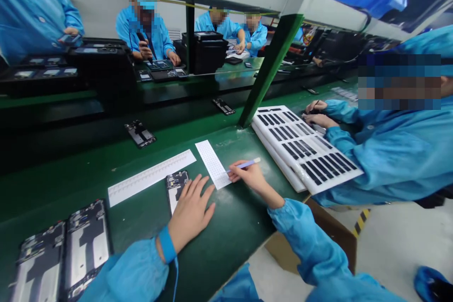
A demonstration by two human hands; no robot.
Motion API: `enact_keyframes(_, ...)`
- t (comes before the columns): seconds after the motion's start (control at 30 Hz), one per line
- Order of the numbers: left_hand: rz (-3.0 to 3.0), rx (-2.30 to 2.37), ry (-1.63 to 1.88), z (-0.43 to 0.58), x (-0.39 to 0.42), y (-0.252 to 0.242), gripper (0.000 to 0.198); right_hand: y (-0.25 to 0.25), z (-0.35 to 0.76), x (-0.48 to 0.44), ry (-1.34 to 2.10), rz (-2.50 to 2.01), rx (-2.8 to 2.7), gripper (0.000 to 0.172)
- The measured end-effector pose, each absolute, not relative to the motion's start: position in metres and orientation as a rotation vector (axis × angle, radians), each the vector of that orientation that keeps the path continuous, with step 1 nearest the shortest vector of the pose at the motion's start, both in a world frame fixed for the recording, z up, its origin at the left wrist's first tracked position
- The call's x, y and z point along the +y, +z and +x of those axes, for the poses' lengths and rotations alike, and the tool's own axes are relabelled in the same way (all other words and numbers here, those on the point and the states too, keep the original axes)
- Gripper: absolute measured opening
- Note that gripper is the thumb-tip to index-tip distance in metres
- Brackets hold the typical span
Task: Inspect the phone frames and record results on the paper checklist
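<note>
A slim lavender pen-like tool with a pale end (245, 164) is held in a narrow pinch by the right hand (247, 175), at the near end of a white rectangular sheet printed with small rows (209, 160). Work at this sheet is judged to be in hand; whether anything is being lifted cannot be told. A black-and-silver phone chassis (176, 183) is partly covered on the green worktop (230, 226) by the left hand (190, 210), palm down, fingers loosely spread, nothing seen gripped; firm contact cannot be confirmed. A white ruled paper strip (150, 177) is noted just beyond the chassis. For any further move, a steady tool tip and an unshifted sheet are judged necessary.
</note>
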State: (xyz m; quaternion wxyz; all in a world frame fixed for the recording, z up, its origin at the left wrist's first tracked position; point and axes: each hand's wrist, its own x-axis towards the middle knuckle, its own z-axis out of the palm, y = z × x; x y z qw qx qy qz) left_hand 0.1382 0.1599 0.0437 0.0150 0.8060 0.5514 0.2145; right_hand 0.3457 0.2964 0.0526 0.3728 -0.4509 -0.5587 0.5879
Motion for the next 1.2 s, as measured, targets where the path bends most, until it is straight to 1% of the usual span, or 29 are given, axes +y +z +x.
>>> enact_keyframes(0.13,2.534,1.637,0.594,0.153,0.19,0.037,0.041,0.035,0.36,0.285,1.51,-1.186,-1.413,0.052)
enact_keyframes(0.3,2.585,1.613,0.548,0.152,0.196,0.023,0.044,0.025,0.371,0.282,1.484,-1.19,-1.434,0.053)
enact_keyframes(0.53,2.595,1.617,0.491,0.152,0.197,0.021,0.045,0.023,0.373,0.282,1.483,-1.179,-1.441,0.051)
enact_keyframes(0.8,2.602,1.602,0.557,0.152,0.199,0.021,0.042,0.026,0.375,0.282,1.479,-1.157,-1.499,0.045)
enact_keyframes(1.2,2.694,1.638,0.513,0.149,0.204,0.013,0.042,0.027,0.375,0.285,1.566,-1.098,-1.406,0.048)
